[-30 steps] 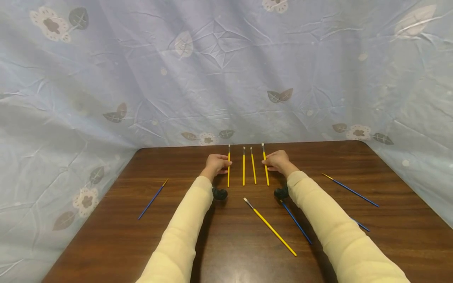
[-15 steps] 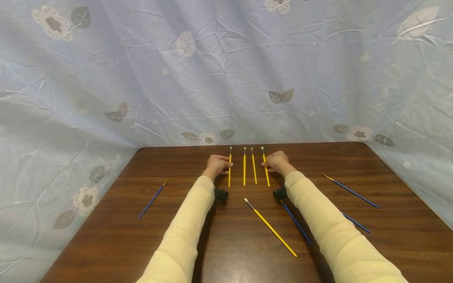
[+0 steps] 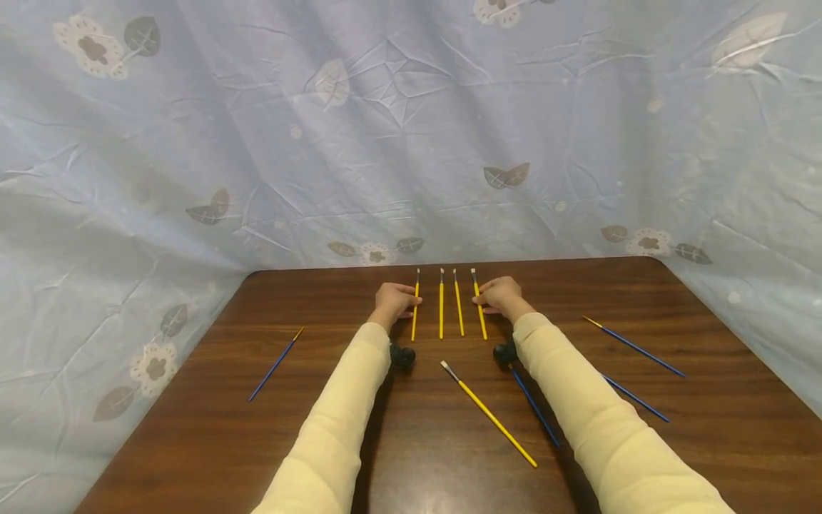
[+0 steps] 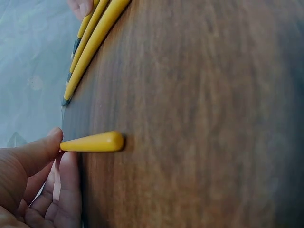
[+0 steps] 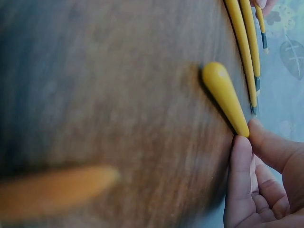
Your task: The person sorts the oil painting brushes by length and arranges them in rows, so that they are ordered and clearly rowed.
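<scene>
My left hand pinches the handle of a yellow paintbrush between thumb and fingers. My right hand grips another yellow paintbrush, the rightmost of the row, the same way. Between them lie two more, a yellow paintbrush and a thinner yellow paintbrush. All point bristles-away towards the table's back edge. In the left wrist view, the rounded handle end sticks out past the left thumb. The right wrist view shows the other brush's handle end close over the wood.
A yellow paintbrush lies slantwise nearer on the brown table. Blue brushes are scattered: one blue paintbrush at left, a blue paintbrush at right, and two partly behind my right arm. A patterned cloth hangs behind.
Both pinched brushes have come slightly towards me, their bristle tips now nearly level with the middle two. My right forearm shifts a little left, uncovering more of a blue brush.
</scene>
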A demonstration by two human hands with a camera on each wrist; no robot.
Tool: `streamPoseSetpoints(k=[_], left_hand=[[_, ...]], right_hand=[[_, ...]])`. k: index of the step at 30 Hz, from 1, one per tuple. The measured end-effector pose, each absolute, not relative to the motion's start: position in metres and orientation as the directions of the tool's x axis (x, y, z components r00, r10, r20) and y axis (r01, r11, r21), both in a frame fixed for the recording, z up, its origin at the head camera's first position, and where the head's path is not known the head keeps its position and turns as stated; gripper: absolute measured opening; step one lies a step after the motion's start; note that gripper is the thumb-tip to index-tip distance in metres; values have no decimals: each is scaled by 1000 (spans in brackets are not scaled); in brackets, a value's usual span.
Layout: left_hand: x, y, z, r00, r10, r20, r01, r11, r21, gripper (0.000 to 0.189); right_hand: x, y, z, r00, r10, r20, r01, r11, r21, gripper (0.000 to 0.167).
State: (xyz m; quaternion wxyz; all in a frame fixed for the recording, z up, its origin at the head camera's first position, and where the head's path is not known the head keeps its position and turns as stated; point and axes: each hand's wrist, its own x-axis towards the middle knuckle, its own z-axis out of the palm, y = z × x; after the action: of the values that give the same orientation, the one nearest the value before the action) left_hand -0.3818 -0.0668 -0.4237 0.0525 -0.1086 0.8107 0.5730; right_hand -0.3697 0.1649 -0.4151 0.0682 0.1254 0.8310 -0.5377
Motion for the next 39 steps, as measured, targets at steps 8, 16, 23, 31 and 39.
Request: streamPoseSetpoints(k=[8,16,23,31,39], left_hand=[[-379,-65,-423,-976,-130,-173,-209,364,908,26],[-381,-63,-425,-979,-135,-150,-192,388,901,23],[-383,-64,-427,-978,-138,-159,-200,371,907,23],[-383,-64,-428,-977,-144,-158,-202,382,902,22],[-380,-63,-424,-974,-163,-159,-211,385,898,21]], right_hand=[[-367,164,-413,-958,123,-258,286,379,-880,37],[-365,164,-411,-956,120,-269,295,360,-885,37],[-365,163,-412,-955,116,-273,296,361,-884,37],[-365,164,-413,-956,113,-272,294,364,-884,39],[-368,163,-415,-957,117,-267,291,359,-887,37]])
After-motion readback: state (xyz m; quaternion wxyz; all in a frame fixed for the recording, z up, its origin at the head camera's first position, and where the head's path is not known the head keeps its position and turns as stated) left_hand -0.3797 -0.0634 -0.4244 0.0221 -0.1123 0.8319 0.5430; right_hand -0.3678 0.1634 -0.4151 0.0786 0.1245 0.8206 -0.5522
